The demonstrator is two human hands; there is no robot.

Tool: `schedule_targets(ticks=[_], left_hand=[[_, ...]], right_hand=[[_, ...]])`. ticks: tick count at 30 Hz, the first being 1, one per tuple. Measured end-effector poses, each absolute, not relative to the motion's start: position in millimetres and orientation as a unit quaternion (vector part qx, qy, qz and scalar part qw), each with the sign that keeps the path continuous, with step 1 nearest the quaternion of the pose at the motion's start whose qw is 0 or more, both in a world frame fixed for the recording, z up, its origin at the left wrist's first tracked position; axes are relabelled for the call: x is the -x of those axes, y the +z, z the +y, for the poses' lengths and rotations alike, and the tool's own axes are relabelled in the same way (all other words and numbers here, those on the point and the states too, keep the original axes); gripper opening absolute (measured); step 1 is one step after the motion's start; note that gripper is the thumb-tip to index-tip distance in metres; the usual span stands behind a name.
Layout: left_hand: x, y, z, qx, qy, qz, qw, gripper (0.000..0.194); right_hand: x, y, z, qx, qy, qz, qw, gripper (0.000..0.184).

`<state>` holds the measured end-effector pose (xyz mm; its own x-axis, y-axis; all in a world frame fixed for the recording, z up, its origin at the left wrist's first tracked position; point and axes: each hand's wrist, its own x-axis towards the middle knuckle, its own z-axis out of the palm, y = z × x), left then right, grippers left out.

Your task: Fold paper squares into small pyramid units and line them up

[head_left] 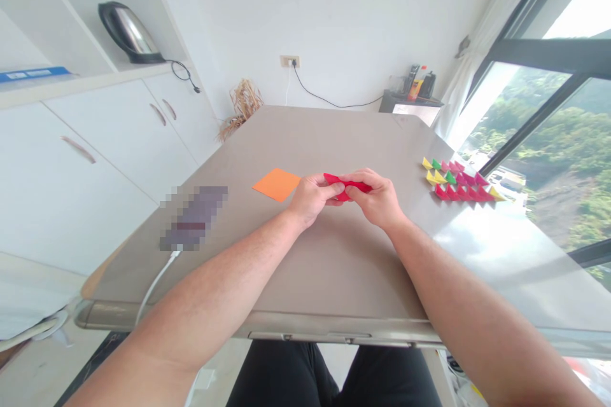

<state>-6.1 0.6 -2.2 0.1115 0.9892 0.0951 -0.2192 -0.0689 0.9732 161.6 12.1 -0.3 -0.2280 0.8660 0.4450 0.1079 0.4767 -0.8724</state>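
Red folded paper [344, 196] is being pinched just right of the frame's centre.
A fold is apparently being shaped, the paper being gripped between the closed thumbs and fingers of the left hand [309, 198] and right hand [378, 198]; firm, even pressure along its edges is seemingly being called for next.

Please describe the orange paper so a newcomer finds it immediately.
On the big table, look just left of the left hand. There lies the orange paper, a flat diamond, unlike the red paper held by this and the right hand.
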Motion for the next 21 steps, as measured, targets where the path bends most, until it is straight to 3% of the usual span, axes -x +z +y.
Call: schedule_targets(ticks=[10,21], left_hand=[[9.9,-1.9,2.4,-0.458,0.536,0.377,0.601,0.016],[11.0,1.4,1.9,-0.458,0.529,0.407,0.587,0.020]], right_hand=[[-164.8,-5.7,13.9,0.319,0.221,-0.761,0.519,0.022],[-166.8,-5.0,15.7,0.325,0.205,-0.767,0.513,0.019]])
